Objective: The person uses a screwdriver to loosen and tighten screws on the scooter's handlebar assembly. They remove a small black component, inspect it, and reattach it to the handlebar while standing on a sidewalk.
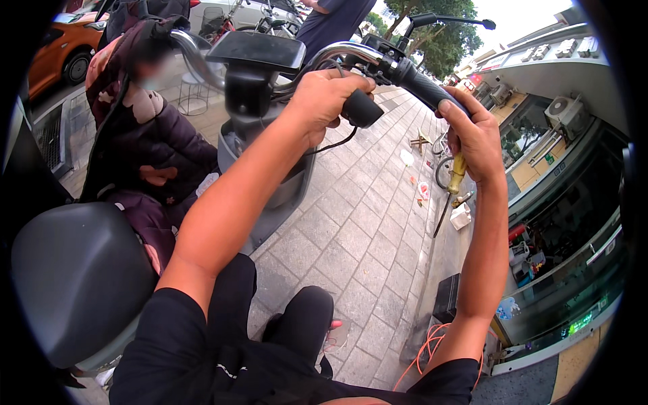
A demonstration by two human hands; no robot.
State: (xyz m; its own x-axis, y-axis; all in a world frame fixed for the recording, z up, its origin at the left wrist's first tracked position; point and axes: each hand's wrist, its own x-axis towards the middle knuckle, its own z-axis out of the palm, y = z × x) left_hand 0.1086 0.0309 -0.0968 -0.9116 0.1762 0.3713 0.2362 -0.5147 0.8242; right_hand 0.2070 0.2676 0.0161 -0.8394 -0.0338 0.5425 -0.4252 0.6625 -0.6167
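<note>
My left hand [327, 101] is closed beside the chrome handlebar [341, 50] of a scooter. It grips a short black cylindrical part [362, 109], from which a thin black cable hangs; the fingertips are partly hidden. Thumb and fingers of my right hand [478, 135] are round the outer end of the black rubber handlebar grip [428, 86]. In that same palm sits a screwdriver [457, 174] with a yellow handle, its dark shaft pointing down. The brake lever and mirror stalk [442, 19] rise beyond the grip.
A person in a dark purple padded jacket [169, 128] is at my left, by the black scooter seat [81, 277]. Another person [331, 23] stands beyond the handlebar. Paving [351, 250] runs below. On the right are a shopfront [574, 223], an orange cable [432, 344] and a white box [461, 216].
</note>
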